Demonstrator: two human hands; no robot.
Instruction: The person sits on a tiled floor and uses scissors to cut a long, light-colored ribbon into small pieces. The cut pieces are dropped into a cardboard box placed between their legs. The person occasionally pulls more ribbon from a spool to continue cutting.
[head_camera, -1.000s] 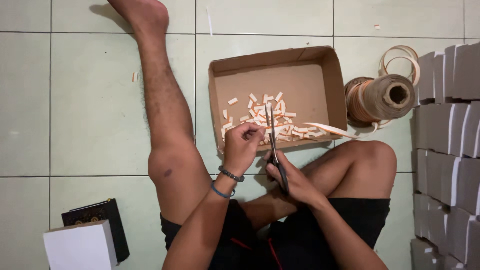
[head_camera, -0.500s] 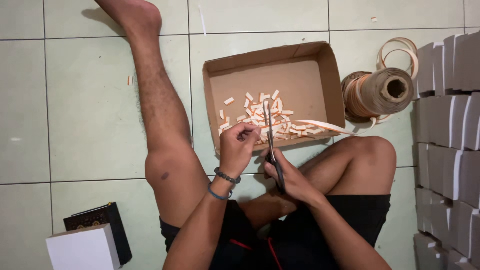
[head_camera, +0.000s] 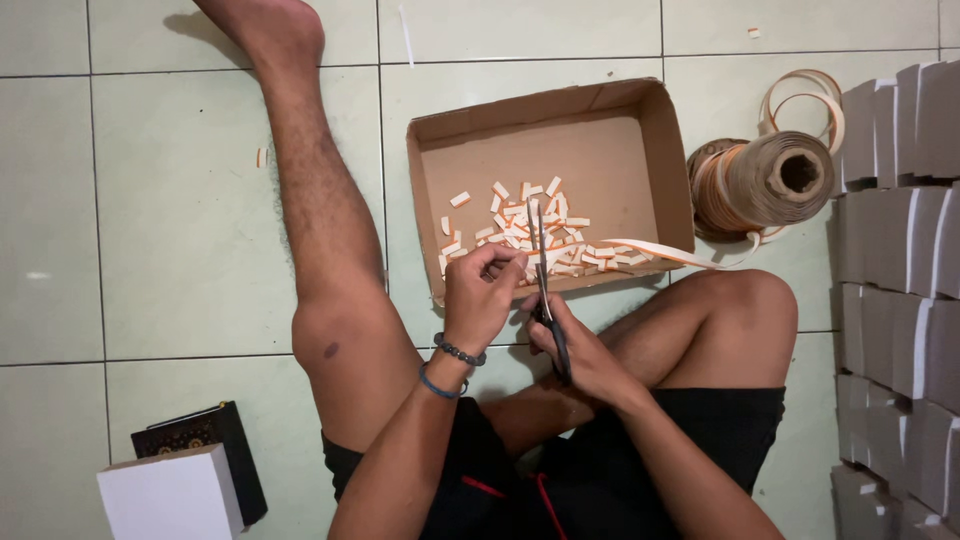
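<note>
I sit on a tiled floor with an open cardboard box (head_camera: 600, 130) in front of me. Inside it lies a pile of small cut strip pieces (head_camera: 520, 235). My left hand (head_camera: 483, 295) pinches the end of a thin pale strip (head_camera: 650, 250) at the box's near edge. My right hand (head_camera: 580, 350) grips black scissors (head_camera: 543, 280), whose blades point up over the pile, beside my left fingers. The strip runs right to a brown roll (head_camera: 765, 180) lying on the floor.
Stacks of grey-white boxes (head_camera: 900, 290) line the right side. A white box (head_camera: 170, 495) and a dark book-like case (head_camera: 205, 440) lie at the lower left. My bare left leg (head_camera: 310, 210) stretches along the box's left side.
The view has shifted slightly; my hands and the scissors stay at the box's near edge with the strip between them.
</note>
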